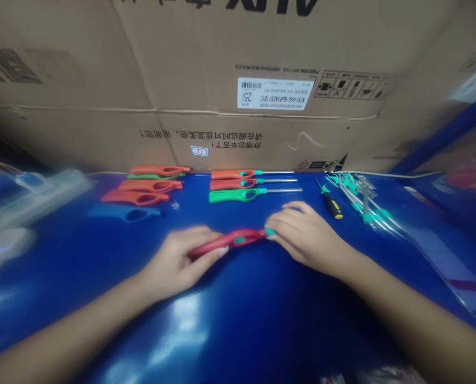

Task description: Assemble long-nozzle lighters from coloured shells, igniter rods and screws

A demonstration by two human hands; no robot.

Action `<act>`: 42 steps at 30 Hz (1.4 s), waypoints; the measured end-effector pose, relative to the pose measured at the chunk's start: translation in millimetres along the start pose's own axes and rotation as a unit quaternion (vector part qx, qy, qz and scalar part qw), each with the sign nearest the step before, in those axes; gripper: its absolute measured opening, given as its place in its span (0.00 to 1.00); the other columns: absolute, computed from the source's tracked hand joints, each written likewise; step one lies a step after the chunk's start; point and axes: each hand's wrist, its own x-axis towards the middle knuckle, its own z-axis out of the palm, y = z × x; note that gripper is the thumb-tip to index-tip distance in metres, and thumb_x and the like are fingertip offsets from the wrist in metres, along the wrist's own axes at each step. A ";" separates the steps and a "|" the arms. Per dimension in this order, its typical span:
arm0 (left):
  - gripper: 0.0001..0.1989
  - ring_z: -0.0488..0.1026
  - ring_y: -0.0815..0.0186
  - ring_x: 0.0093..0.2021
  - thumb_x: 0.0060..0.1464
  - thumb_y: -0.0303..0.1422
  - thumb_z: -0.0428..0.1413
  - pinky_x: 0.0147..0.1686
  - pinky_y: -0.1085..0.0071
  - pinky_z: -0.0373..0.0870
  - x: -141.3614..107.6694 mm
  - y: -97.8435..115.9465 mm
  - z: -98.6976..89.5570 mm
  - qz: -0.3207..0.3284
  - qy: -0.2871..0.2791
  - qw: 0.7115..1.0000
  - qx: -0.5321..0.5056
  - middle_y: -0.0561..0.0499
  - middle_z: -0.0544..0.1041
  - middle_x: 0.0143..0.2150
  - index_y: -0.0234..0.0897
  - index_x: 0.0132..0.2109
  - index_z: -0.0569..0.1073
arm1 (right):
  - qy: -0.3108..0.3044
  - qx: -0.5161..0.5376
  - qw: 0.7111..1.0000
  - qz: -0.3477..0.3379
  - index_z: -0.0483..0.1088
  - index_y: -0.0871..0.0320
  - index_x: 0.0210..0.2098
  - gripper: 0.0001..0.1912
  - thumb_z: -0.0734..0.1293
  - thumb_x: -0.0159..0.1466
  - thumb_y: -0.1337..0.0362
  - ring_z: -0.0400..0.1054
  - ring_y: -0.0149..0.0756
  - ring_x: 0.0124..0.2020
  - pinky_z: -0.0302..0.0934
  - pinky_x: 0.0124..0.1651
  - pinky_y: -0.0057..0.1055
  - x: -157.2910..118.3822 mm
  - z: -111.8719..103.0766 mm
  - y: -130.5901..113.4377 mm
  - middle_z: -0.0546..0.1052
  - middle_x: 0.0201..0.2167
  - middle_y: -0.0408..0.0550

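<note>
A red lighter body [243, 235] with a green trigger is held level above the blue table. My left hand [192, 256] is wrapped round its handle end, the thumb lying along the underside. At the other end my right hand [304, 234] pinches a teal collar [269, 232] at the red tip; whatever metal tube lies behind the fingers is hidden. Beyond the hands lie three lighters with metal tubes, among them a green one [233, 196]. Farther left are several bodies without tubes, including a blurred blue one [128, 213].
A black and yellow screwdriver [332, 205] lies right of the lighters, beside a bundle of metal tubes with teal collars [368, 210]. A cardboard wall [182, 69] stands behind the blue table [238, 320]. At the left is a blurred white object [41, 197].
</note>
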 end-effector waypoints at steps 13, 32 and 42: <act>0.19 0.59 0.75 0.18 0.62 0.42 0.57 0.17 0.79 0.55 1.1 4.9 -1.0 -0.187 -0.075 0.960 -0.196 0.55 0.69 0.18 0.32 0.29 0.76 | -0.023 0.038 0.998 -0.045 0.72 0.61 0.39 0.15 0.56 0.75 0.64 0.66 0.35 0.30 0.60 0.47 0.37 0.5 4.6 -15.0 0.77 0.30 0.48; 0.10 0.72 0.68 0.31 0.63 0.31 0.57 0.32 0.74 0.69 -5.2 5.2 1.1 0.055 -0.020 0.997 0.049 0.49 0.77 0.34 0.34 0.49 0.77 | -0.024 0.030 0.999 -0.031 0.73 0.62 0.42 0.14 0.57 0.74 0.65 0.68 0.36 0.31 0.60 0.42 0.35 -1.7 4.8 -15.1 0.78 0.31 0.49; 0.22 0.73 0.60 0.50 0.65 0.36 0.55 0.52 0.66 0.70 -2.6 -0.1 4.4 -0.016 0.032 0.993 0.115 0.44 0.75 0.52 0.36 0.64 0.68 | 0.052 0.073 0.984 0.153 0.71 0.57 0.40 0.03 0.65 0.68 0.68 0.73 0.36 0.35 0.64 0.38 0.30 -2.6 3.8 -9.4 0.78 0.36 0.47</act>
